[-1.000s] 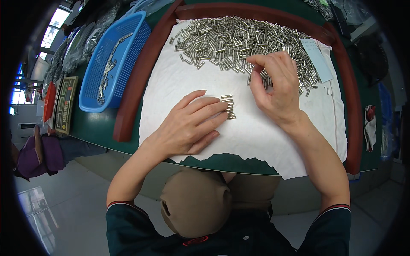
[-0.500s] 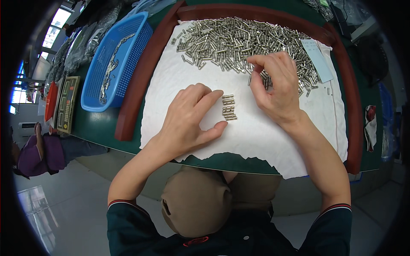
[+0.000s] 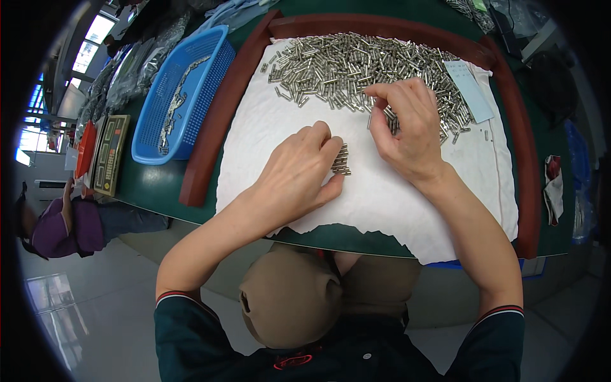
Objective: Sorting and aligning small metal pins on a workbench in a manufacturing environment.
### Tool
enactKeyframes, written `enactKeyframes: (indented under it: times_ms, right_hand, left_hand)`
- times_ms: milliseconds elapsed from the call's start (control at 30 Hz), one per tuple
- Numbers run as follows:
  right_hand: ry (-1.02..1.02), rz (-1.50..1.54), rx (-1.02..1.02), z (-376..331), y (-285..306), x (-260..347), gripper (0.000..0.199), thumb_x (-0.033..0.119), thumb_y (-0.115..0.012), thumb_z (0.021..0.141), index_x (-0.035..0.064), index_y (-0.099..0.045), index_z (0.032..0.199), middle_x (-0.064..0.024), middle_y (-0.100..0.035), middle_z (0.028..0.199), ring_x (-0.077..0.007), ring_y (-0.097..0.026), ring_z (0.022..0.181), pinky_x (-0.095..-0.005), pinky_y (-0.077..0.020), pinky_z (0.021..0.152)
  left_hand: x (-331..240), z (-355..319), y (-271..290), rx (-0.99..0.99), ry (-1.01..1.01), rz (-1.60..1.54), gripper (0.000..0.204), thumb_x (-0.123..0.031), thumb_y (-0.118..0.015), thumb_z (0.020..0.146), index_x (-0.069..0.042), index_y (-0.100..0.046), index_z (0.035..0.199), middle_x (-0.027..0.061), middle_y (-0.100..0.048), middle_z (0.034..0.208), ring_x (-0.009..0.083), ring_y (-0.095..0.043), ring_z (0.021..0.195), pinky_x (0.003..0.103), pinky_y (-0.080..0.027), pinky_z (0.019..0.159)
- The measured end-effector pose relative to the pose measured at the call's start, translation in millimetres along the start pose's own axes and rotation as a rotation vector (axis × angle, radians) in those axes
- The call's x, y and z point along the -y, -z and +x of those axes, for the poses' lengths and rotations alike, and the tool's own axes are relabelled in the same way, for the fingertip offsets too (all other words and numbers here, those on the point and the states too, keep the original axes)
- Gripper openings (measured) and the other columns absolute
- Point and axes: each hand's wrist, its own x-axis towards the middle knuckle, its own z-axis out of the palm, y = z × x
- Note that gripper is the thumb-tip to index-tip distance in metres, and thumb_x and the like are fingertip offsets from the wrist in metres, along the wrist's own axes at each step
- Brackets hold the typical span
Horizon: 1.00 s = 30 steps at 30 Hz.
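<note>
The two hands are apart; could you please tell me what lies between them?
In the head view, small metal pins lie in a row beside the left hand, then bare white cloth toward the right hand.

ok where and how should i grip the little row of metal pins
Probably pinch the row of metal pins across its near and far ends, coming from the left, where the left hand is. The pins lie side by side, roughly pointing left to right, so squeezing along the row should gather them.

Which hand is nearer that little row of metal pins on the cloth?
Left. The left hand partly hides the row; the right hand is apart from it, farther up and to the right.
</note>
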Motion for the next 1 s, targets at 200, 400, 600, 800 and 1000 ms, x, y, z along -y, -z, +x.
enactKeyframes:
  times_ms: [200,400,600,800,1000]
  right_hand:
    - [0.001,0.022,-0.013,3.3,-1.9,4.4,0.027,-0.002,-0.062,0.071,0.0083,-0.064,0.096,-0.0026,-0.061,0.082,-0.0226,-0.056,0.084,-0.0366,-0.0402,0.077]
    - [-0.001,0.018,-0.002,0.7,1.5,3.4,0.027,-0.003,-0.062,0.072,0.0068,-0.064,0.097,-0.0048,-0.062,0.084,-0.0244,-0.057,0.084,-0.0374,-0.0401,0.077]
    - [-0.012,-0.008,0.016,2.1,-0.6,5.5,0.027,-0.001,-0.062,0.074,0.0067,-0.064,0.099,-0.0055,-0.062,0.085,-0.0249,-0.056,0.085,-0.0381,-0.0404,0.079]
    - [-0.030,0.012,0.035,0.3,1.7,8.5,0.027,-0.001,-0.062,0.074,0.0061,-0.064,0.100,-0.0058,-0.062,0.085,-0.0246,-0.056,0.086,-0.0383,-0.0403,0.079]
    - [-0.040,0.006,0.057,-2.7,3.8,6.8,0.026,-0.001,-0.061,0.074,0.0060,-0.064,0.100,-0.0060,-0.062,0.084,-0.0248,-0.056,0.086,-0.0381,-0.0401,0.079]
  left_hand:
    - [-9.1,0.3,-7.0,-0.049,-0.114,0.406,0.029,-0.015,-0.065,0.077,0.002,-0.055,0.099,0.0112,-0.052,0.087,0.0253,-0.058,0.077,0.036,-0.050,0.067]
    - [-14.3,3.3,-23.1,-0.005,-0.138,0.711,0.016,-0.011,-0.056,0.080,-0.003,-0.051,0.093,0.0057,-0.052,0.080,0.0162,-0.059,0.066,0.028,-0.048,0.059]
    - [-6.6,10.2,-25.3,-0.030,-0.170,0.682,0.014,-0.013,-0.056,0.083,-0.003,-0.051,0.092,0.0079,-0.056,0.077,0.0176,-0.062,0.064,0.029,-0.048,0.052]
    - [-3.9,26.0,-25.3,0.021,-0.187,0.737,0.014,-0.012,-0.057,0.083,-0.002,-0.052,0.091,0.0089,-0.061,0.073,0.0194,-0.065,0.063,0.030,-0.049,0.050]
    - [-1.9,36.9,-19.3,0.121,-0.123,0.496,0.014,-0.007,-0.056,0.082,0.001,-0.052,0.093,0.0136,-0.066,0.070,0.0291,-0.070,0.065,0.038,-0.053,0.056]
